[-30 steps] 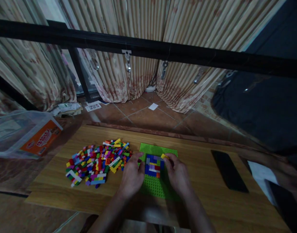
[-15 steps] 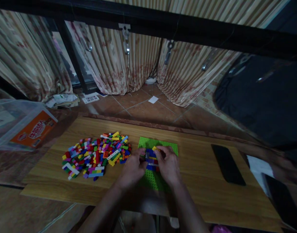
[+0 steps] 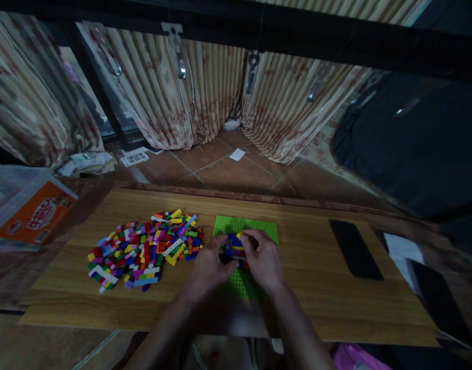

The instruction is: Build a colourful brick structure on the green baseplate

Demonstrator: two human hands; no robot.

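A green studded baseplate (image 3: 259, 228) lies on the wooden table (image 3: 309, 303). On it stands a small brick build (image 3: 233, 247) of blue, red, white and yellow pieces, mostly covered by my hands. My left hand (image 3: 207, 267) rests at the build's left edge with fingers curled against it. My right hand (image 3: 264, 261) lies over the build's right side, its fingertips pinched on a small yellow brick (image 3: 239, 235) at the build's top. A pile of loose coloured bricks (image 3: 143, 247) spreads left of the baseplate.
A black phone (image 3: 355, 248) lies flat on the table's right part. White paper (image 3: 403, 250) and another dark flat object (image 3: 440, 303) sit at the far right. A clear plastic box with an orange label (image 3: 31, 213) stands left, off the table. Striped curtains hang behind.
My right hand carried the yellow brick leftward from the build's right top corner to its top middle. My left hand closed in on the build. The camera tilted down slightly.
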